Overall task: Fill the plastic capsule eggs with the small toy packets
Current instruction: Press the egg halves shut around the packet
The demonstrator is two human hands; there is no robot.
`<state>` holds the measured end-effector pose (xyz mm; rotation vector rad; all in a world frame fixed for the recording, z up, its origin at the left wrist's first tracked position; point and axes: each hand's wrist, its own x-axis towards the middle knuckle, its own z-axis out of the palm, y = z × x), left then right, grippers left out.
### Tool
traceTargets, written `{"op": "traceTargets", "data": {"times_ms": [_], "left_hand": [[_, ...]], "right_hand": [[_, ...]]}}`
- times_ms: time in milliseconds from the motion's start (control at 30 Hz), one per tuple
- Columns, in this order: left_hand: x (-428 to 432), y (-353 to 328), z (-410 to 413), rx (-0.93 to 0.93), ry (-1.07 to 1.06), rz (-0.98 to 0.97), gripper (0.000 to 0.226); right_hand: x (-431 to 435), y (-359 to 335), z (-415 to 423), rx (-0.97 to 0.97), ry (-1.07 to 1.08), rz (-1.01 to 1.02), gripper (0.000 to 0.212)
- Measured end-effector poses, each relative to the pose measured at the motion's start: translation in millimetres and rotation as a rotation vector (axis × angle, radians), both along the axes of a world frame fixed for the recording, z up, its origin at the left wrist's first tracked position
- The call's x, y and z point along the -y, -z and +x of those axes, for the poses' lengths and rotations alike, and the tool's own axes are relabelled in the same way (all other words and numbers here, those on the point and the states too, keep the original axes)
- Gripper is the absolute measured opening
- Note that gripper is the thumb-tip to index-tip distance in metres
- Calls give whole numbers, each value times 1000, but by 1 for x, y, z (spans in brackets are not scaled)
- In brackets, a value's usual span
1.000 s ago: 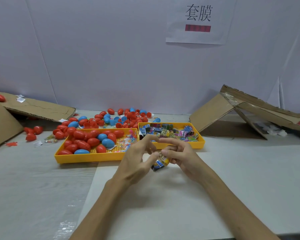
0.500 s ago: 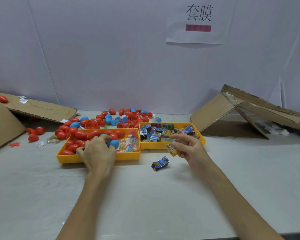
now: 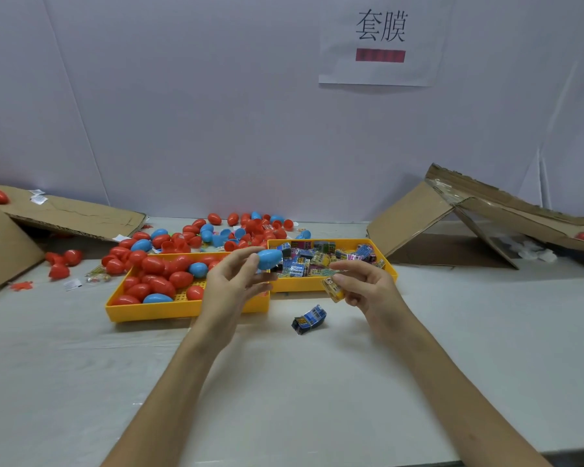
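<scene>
Head: yellow packet (image 3: 332,288) half-hidden in right hand (image 3: 368,285)

— How was the light on your bench?
— Bright and even; the yellow tray (image 3: 169,310) cast only a soft shadow toward me on the table (image 3: 317,399).
— Sharp?
— Slightly soft, my left hand (image 3: 230,291) included; wall (image 3: 182,112) seams leaned at the edges.

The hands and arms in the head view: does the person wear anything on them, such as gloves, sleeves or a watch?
No. The left hand and the right hand are bare: no gloves, no ring that I can see. The left forearm and the right forearm are bare down to the picture's edge, with no sleeve, watch, bracelet or marking.
</scene>
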<state>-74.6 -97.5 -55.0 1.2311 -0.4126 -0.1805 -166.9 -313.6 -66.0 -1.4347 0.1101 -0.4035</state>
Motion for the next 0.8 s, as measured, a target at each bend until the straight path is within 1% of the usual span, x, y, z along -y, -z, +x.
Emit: {"op": "traceTargets", "data": {"times_ms": [100,200,267,333,400,500,567,800], "left_hand": [[4,1,-3,-88,141,-72,22],[8,2,-7,-115,224,-81,25],[9,4,-10,-117,264,-73,33],[11,5,-11,-114,278,-52,35],[13,6,-13,-104,272,-24,32],[15,7,-15,-89,258,13,28],[17,8,-16,-88,264,24,31],[23,10,-20,-76,293,77,41]], "right_hand": [[-1,0,-1,11,12,3,25],[-3,-2,-2,14,11,-19,29],[-6,-4,-2,17,-10,-26,28],[-7,-5,-3,34,-28,-8,27],[-6,-5,-2,62,-43,21,28],[-4,-3,-1,101,-60,51,36],[-4,-3,-1,110,-65,46,38],[-4,-4,-2,108,-38,2,31]]}}
